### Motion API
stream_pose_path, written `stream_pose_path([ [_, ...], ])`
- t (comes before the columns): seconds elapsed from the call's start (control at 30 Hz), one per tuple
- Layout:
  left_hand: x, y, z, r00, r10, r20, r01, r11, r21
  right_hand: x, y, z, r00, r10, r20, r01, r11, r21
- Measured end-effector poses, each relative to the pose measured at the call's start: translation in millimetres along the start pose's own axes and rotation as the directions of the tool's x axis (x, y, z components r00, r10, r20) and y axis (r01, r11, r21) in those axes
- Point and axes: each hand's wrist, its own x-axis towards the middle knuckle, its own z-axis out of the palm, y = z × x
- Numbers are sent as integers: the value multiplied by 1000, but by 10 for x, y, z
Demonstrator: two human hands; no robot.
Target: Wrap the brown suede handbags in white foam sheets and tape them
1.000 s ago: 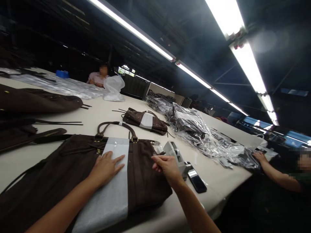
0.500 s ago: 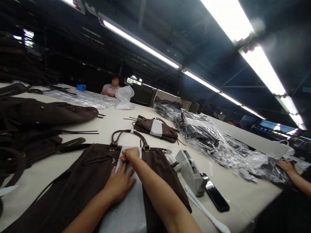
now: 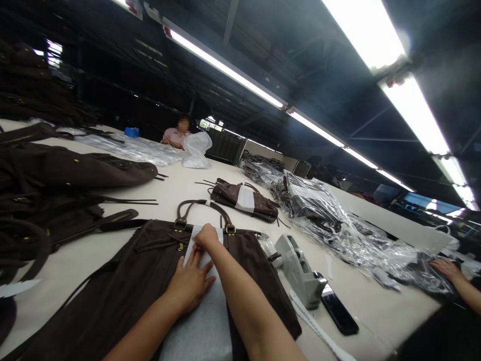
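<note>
A dark brown bag [image 3: 131, 281] lies flat in front of me, its two handles [image 3: 204, 203] pointing away. Down its middle runs a pale sheet [image 3: 203, 328]. My left hand [image 3: 191, 286] rests on the sheet and the bag with its fingers spread. Beside its fingertips, at the sheet's top edge between the handle buckles, my right hand [image 3: 206, 238] is closed; what its fingertips pinch, if anything, is too hidden to make out.
Right of the bag are a grey tape dispenser [image 3: 300, 273], a black phone [image 3: 339, 308] and white strips [image 3: 319, 328]. Plastic-wrapped bags [image 3: 319, 200] lie beyond, under another person's hand [image 3: 447, 268]. Brown bags [image 3: 75, 165] pile up left. A person [image 3: 176, 135] sits behind the table [image 3: 180, 185].
The view has shifted slightly, so the scene sits a little further right. Both my hands stay at nearly the same place on the sheet.
</note>
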Motion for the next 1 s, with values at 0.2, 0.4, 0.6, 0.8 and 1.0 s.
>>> stream_pose_path([
  [0.2,-9,6,-2,1000,-8,12,8,1000,23,-46,38,-104,997,82,6,-82,996,-31],
  [0.4,-10,1,5,1000,-8,14,8,1000,17,-47,117,-118,990,101,-102,-106,993,-47],
  [0.6,15,-17,36,1000,-10,4,10,1000,-5,-111,121,-159,991,91,-98,-97,994,-59],
  [0.8,52,-34,75,1000,-7,-9,7,1000,-23,-337,149,-253,1000,14,13,-13,996,-88],
  [1.0,40,-17,90,1000,9,-23,-9,1000,-7,-453,206,-250,996,-57,72,62,995,-76],
])
